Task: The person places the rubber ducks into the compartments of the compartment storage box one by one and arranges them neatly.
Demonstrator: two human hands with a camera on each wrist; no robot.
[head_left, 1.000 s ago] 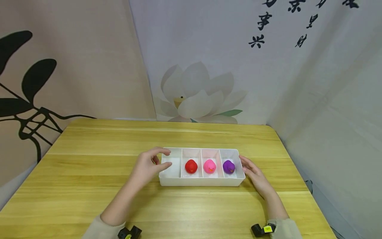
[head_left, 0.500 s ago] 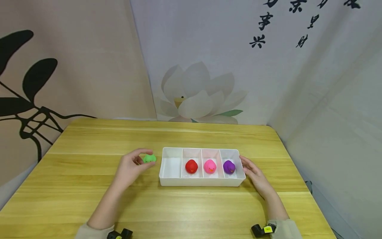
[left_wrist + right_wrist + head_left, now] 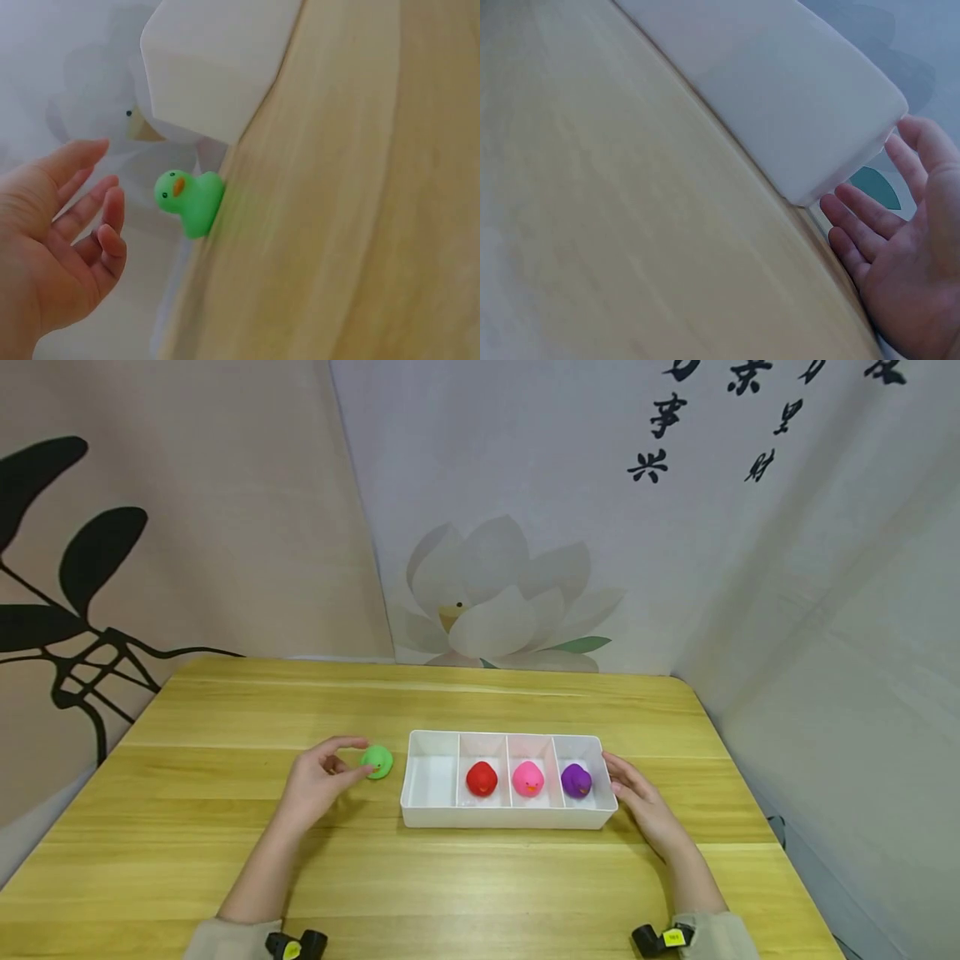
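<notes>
A green rubber duck (image 3: 380,761) stands upright on the table, left of a white four-sided box with dividers (image 3: 510,817). My left hand (image 3: 317,781) is beside the duck, thumb and fingers parted; the left wrist view shows a gap between the fingers (image 3: 114,206) and the duck. Red (image 3: 482,779), pink (image 3: 528,779) and purple (image 3: 576,781) ducks sit one each in the box's compartments, and the leftmost compartment is bare. At the box's right end, my right hand (image 3: 647,806) touches the wall with relaxed fingertips.
The wooden table (image 3: 480,885) extends around the box. Behind it hangs a pale cloth backdrop (image 3: 517,468) with a printed flower and dark characters. A small black camera with a yellow label is on each wrist.
My left hand has moved left from over the box's leftmost compartment, set the green duck on the table and let it go. The right hand has stayed at the box's end.
</notes>
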